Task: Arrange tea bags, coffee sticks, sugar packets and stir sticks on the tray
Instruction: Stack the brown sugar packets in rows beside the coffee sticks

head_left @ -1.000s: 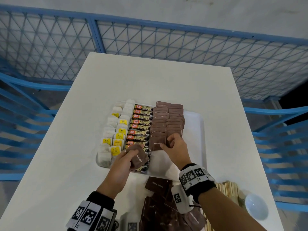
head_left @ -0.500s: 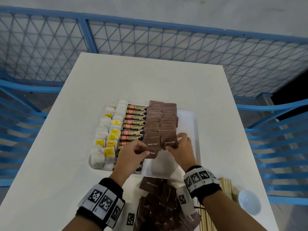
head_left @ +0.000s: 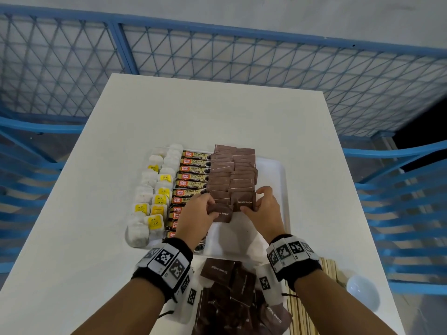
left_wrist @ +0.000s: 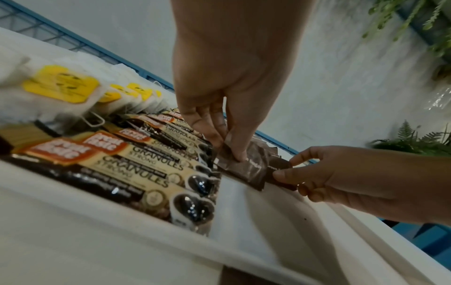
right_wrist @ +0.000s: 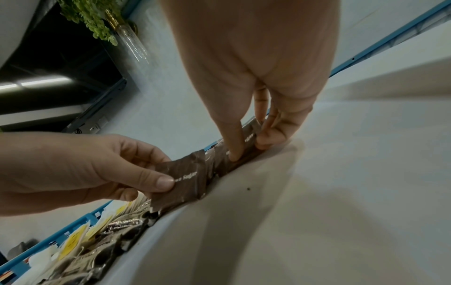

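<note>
Head view, tray: the white tray [head_left: 281,189] sits mid-table, holding tea bags [head_left: 154,201] at the left, coffee sticks [head_left: 193,176] next, then two overlapping columns of brown sugar packets [head_left: 232,172].
Head view, hands: the left hand [head_left: 197,215] pinches a sugar packet [head_left: 221,213] at the near end of the left column; the right hand [head_left: 262,209] grips the nearest packet [head_left: 244,201] of the right column, probably steadying that row while the new one is laid.
Head view, room: the tray's right strip and near floor are bare, likely reserved for the stir sticks [head_left: 329,272] lying by the table's near right edge; loose packets [head_left: 232,286] wait just below the tray.
Left wrist view: thumb and fingers [left_wrist: 240,150] clasp the packet just beside the coffee sticks.
Right wrist view: fingers [right_wrist: 234,142] press the packet down near the tray floor.
</note>
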`<state>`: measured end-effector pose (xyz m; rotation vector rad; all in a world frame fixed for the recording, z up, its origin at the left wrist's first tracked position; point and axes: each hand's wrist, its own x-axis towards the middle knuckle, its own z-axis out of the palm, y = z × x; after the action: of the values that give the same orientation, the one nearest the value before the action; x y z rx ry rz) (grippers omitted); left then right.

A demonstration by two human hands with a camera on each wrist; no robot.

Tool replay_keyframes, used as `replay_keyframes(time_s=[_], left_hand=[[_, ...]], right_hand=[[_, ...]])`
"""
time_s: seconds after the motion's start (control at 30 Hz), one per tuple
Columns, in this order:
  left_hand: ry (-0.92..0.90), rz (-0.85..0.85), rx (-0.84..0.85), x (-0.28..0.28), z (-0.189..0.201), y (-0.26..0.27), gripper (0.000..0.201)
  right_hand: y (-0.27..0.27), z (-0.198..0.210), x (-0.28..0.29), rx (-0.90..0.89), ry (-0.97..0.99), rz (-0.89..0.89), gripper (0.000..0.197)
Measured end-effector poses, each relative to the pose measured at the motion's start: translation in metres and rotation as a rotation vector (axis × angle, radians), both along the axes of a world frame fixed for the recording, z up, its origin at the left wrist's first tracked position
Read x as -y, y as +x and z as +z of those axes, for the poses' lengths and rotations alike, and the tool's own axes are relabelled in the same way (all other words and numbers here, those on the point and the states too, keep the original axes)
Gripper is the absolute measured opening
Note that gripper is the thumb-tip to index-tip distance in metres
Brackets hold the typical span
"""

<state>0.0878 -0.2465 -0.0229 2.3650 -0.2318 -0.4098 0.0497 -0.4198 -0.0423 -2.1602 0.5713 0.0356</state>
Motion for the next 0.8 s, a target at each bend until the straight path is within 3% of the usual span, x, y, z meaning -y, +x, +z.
replay_keyframes(time_s=[0.33, 0.5, 0.63, 0.8], left_hand=[[0.139, -0.002, 0.084, 0.0, -0.009, -0.001, 0.029], [0.126, 0.021, 0.154, -0.005, -0.004, -0.009, 0.039], [0.061, -0.016, 0.218, -0.018, 0.004, -0.02, 0.023], [-0.008, -0.112, 0.007, -0.047, 0.014, -0.056, 0.01]], right_hand=[[0.003, 0.007, -0.001, -0.015, -0.001, 0.006, 0.051], [-0.005, 0.014, -0.002, -0.016, -0.023, -0.015, 0.051], [-0.019, 0.019, 0.001, 0.026, -0.053, -0.044, 0.044], [-0.056, 0.029, -0.001, -0.001, -0.055, 0.058, 0.025]])
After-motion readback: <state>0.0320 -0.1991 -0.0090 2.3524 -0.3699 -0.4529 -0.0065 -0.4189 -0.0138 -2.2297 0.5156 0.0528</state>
